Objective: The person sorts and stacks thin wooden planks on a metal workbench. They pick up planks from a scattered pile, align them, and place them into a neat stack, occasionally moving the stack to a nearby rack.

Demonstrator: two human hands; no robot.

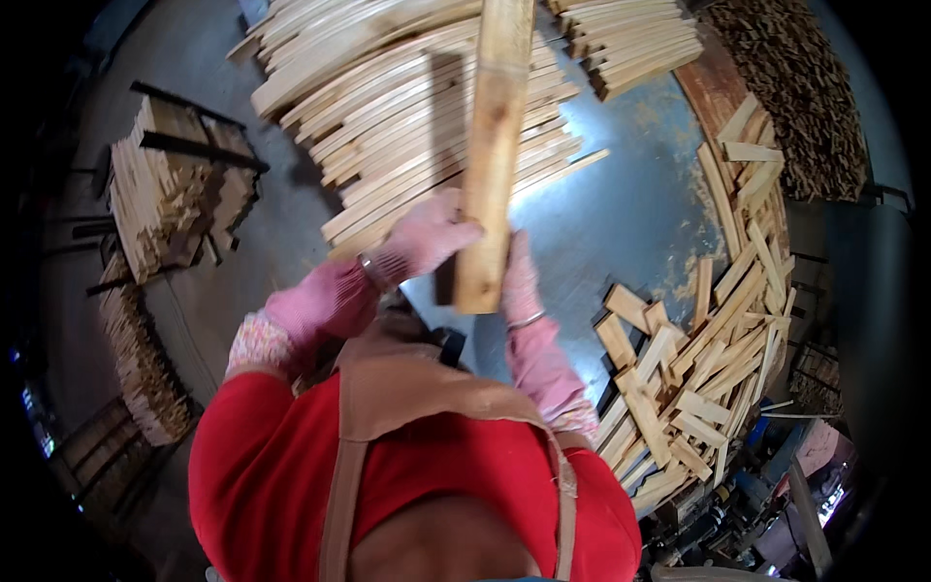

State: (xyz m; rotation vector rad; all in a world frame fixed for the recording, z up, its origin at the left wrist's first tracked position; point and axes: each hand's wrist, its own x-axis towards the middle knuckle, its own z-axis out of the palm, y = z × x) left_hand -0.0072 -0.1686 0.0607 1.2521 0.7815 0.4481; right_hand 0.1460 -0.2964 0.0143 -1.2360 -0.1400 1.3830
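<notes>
On the metal table (pixel 630 204) lie slats (pixel 383 136), offcuts (pixel 704 407) heaped at right. A long board (pixel 495 145) juts over the slats, hiding some; the left hand (pixel 427 233) grasps its near end from one side; the right hand (pixel 521 279) flanks it, but I can't tell its grip.

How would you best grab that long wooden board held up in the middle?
Probably grip the long wooden board by both long edges near its closer end, one from each side, much where the left hand and right hand are: it is narrow and runs forward, leaving an edge toward either hand.
</notes>
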